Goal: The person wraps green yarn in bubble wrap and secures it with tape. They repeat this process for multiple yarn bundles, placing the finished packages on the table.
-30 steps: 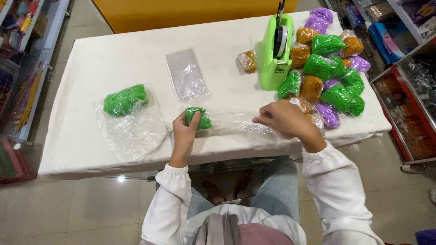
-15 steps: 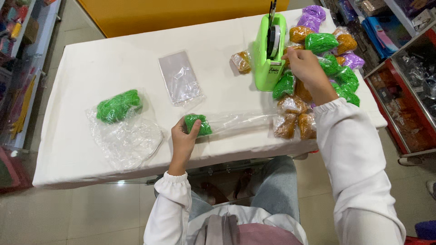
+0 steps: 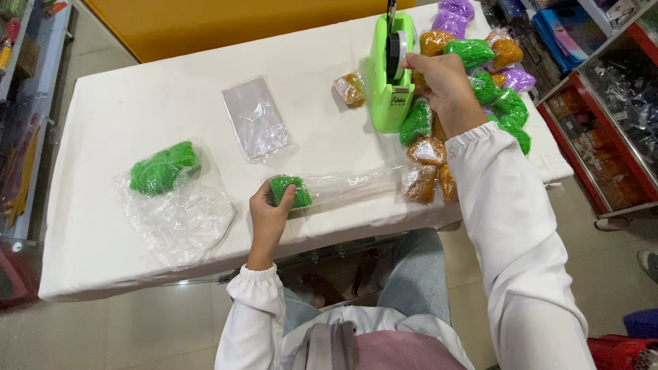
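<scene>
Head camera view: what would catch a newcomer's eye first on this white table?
Probably the bright green tape dispenser at the far edge of the white table, with the right hand reaching to its roll. Beside it, at the right end, lies a heap of green, orange and purple packets. Near the front edge, the left hand holds a green bundle inside a long clear bag.

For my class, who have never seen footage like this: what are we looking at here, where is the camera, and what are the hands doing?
The camera sits on a person's head and looks down at their own two bare hands over a table with a white cloth. The left hand holds a green mesh bundle inside a long clear bag. The right hand reaches to the tape roll on a green tape dispenser. Also on the cloth: an empty clear bag, another green bundle on plastic, and a pile of bagged green, orange and purple bundles.
</scene>
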